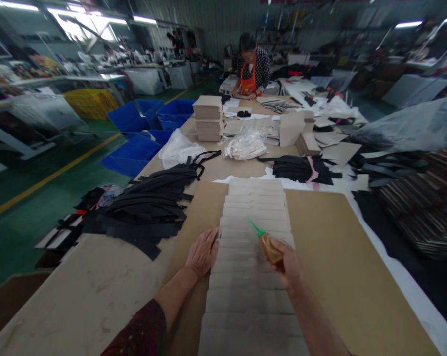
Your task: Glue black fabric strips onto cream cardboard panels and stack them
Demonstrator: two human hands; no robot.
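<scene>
Down the middle of a brown board (pixel 320 237) runs a row of overlapping pale grey cardboard pieces (pixel 242 291). My right hand (pixel 288 264) is closed around a glue bottle (pixel 270 248) with amber contents and a green nozzle. Its tip points up and to the left, over the cardboard row; whether it touches cannot be made out. My left hand (pixel 203 252) lies flat at the row's left edge, fingers stretched forward, holding nothing.
Black fabric strips (pixel 145 202) are heaped at left, with a tied black bundle (pixel 305 169) ahead. Behind are a cardboard stack (pixel 208 118) and a clear plastic bag (pixel 247 141). Blue bins (pixel 134 153) stand left of the table. Another person (pixel 251 69) works at the far end.
</scene>
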